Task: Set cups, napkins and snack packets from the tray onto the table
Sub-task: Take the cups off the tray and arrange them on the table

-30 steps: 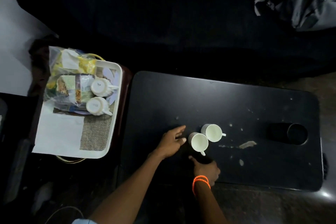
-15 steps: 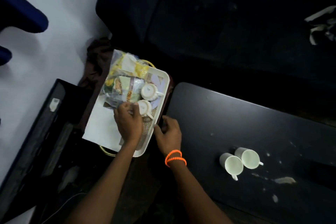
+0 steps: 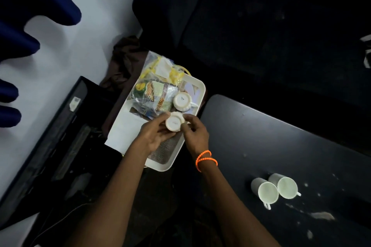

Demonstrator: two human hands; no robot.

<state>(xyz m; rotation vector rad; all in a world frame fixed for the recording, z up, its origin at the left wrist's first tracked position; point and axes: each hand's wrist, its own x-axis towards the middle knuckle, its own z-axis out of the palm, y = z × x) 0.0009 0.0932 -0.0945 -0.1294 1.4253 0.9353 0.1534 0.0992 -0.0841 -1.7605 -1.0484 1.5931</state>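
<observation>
A white tray (image 3: 197, 86) stands left of the dark table (image 3: 261, 146). In it lie snack packets (image 3: 154, 94) in clear plastic, a white napkin (image 3: 124, 128) and a woven mat. One upturned white cup (image 3: 182, 101) rests in the tray. A second upturned white cup (image 3: 174, 124) is held over the tray between my left hand (image 3: 155, 136) and my right hand (image 3: 195, 136), which wears orange bracelets. Two upright white cups (image 3: 268, 192) (image 3: 286, 187) stand side by side on the table.
A dark sofa (image 3: 261, 26) runs behind the table and tray. A black flat case (image 3: 50, 146) lies on the floor to the left, with a brown cloth (image 3: 124, 60) beside the tray. White specks and a smear (image 3: 323, 215) mark the table.
My hands left the two cups on the table and went to the tray. Both now hold the nearer upturned cup, lifted slightly. The view has swung left.
</observation>
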